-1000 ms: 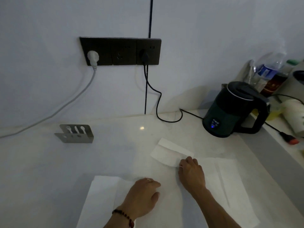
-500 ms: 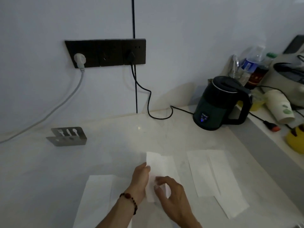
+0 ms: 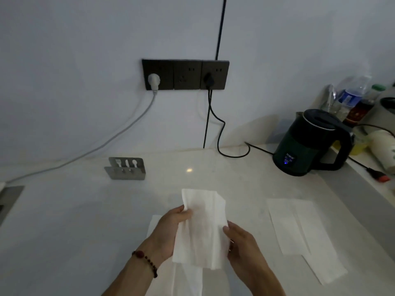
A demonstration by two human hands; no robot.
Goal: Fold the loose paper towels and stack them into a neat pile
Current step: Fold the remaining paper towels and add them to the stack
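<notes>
A folded white paper towel is lifted off the pale counter between both hands. My left hand grips its left edge, thumb on top. My right hand holds the right edge with fingers curled behind it. Another white towel lies flat on the counter under my hands, partly hidden by them. Two overlapping towels lie flat to the right.
A dark green kettle stands at the back right, its black cord running to the wall socket. Bottles and a cup crowd the raised ledge at far right. A small metal cutlery holder sits at the back left.
The towel was pressed flat on the counter a second ago; both hands then took it up, and it now hangs lifted between them. The camera view has shifted.
</notes>
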